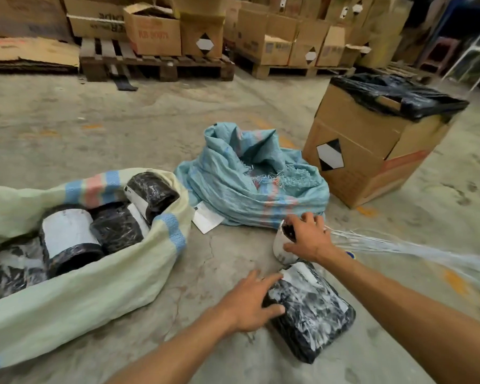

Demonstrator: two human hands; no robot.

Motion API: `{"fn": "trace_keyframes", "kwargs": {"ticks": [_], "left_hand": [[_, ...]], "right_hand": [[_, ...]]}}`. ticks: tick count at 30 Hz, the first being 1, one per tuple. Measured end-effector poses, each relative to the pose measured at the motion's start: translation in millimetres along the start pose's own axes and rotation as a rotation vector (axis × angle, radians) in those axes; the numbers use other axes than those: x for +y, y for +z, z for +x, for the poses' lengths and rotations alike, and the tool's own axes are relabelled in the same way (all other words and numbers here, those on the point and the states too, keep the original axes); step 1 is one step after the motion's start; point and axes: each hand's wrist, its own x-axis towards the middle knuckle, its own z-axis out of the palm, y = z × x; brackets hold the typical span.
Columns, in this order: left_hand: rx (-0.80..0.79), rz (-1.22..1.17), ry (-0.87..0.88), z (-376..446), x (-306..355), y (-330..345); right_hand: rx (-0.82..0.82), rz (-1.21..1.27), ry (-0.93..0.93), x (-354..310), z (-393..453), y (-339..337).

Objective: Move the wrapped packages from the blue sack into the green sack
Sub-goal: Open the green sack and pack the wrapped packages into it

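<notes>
Black plastic-wrapped rectangular package (311,314), nearest: left hand (250,303) grips it; right hand (308,236) grips a white-labelled package (281,245) beside it. Next: carry both to the pale green woven sack (75,295).

1. Two arms in my view, both bare from forearm down to the hand; no sleeve edge shows in frame.
2. Left hand (250,303): bare, I see no glove, ring or band. Fingers (272,278) bare too.
3. Right hand (308,236): bare, no glove or ring I can make out.
4. Right wrist: a small blue patch shows just beside it; can't tell whether it is worn.
5. Forearms slim, long, plain, unmarked.
</notes>
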Motion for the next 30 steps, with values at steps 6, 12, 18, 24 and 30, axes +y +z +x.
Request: {"fn": "trace_keyframes", "kwargs": {"ticks": [6, 12, 18, 24, 30], "left_hand": [[0.146, -0.234, -0.29, 18.7, 9.1, 47.2], [0.225, -0.311, -0.353, 28.0, 12.6, 39.9], [0.276, -0.688, -0.427, 15.5, 7.8, 41.3], [0.477, -0.942, -0.312, -21.8, -5.2, -34.1], [0.737, -1.033, -0.169, -93.8, -33.9, -135.2]], "right_hand": [[0.037, 0.147, 0.067, 14.5, 8.3, 30.0], [0.087, 0.297, -0.068, 15.7, 12.1, 38.4], [0.141, 0.279, -0.238, 5.1, 2.3, 29.7], [0.334, 0.879, -0.342, -33.7, -8.9, -9.9], [0.279, 1.332, -0.458, -115.0, -3.5, -62.0]]}}
